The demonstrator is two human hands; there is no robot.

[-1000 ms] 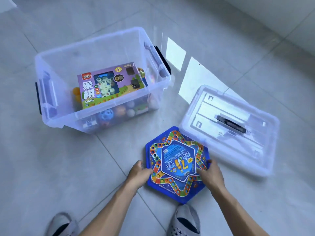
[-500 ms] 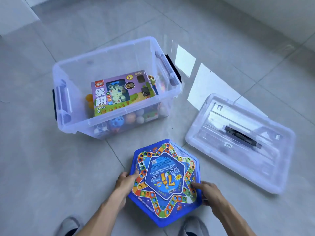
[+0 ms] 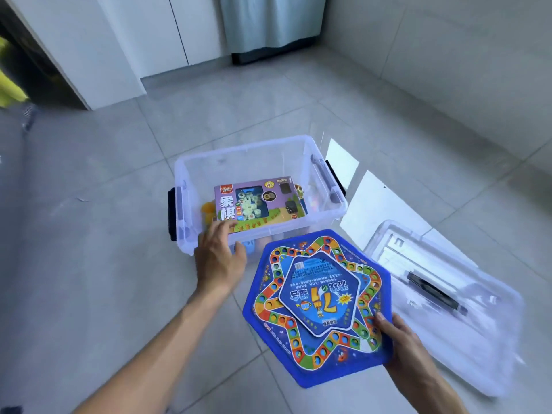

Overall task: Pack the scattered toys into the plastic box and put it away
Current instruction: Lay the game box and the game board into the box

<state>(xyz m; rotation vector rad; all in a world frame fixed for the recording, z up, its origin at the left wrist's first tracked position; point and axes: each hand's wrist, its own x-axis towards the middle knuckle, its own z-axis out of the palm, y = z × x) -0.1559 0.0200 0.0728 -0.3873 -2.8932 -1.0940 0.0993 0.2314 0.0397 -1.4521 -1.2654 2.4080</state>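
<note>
- The blue hexagonal board (image 3: 318, 306) was flat on the floor a second ago with a hand on each side; now it is lifted and tilted, carried by the right hand (image 3: 401, 339) alone, pinching its edge at 4 o'clock with the thumb on top.
- The left hand (image 3: 219, 255) has let go and moved to the box (image 3: 260, 150), fingers spread, tips at the near rim by the chess box's corner; whether it touches the rim I cannot tell.
- Judgement: the board is on its way in, and the left hand is steadying the box or making room.
- The clear box sits at 12 o'clock from the board, open, nearly touching its far corner.
- Inside, the purple chess box (image 3: 258, 201) lies on top of balls and small toys, filling most of the opening; the wide board will probably have to rest flat on it or slide in tilted.
- The lid (image 3: 442, 297) lies on the floor at 3 o'clock, just beside the board, clear of the path.
- No other loose toys show on the floor.
</note>
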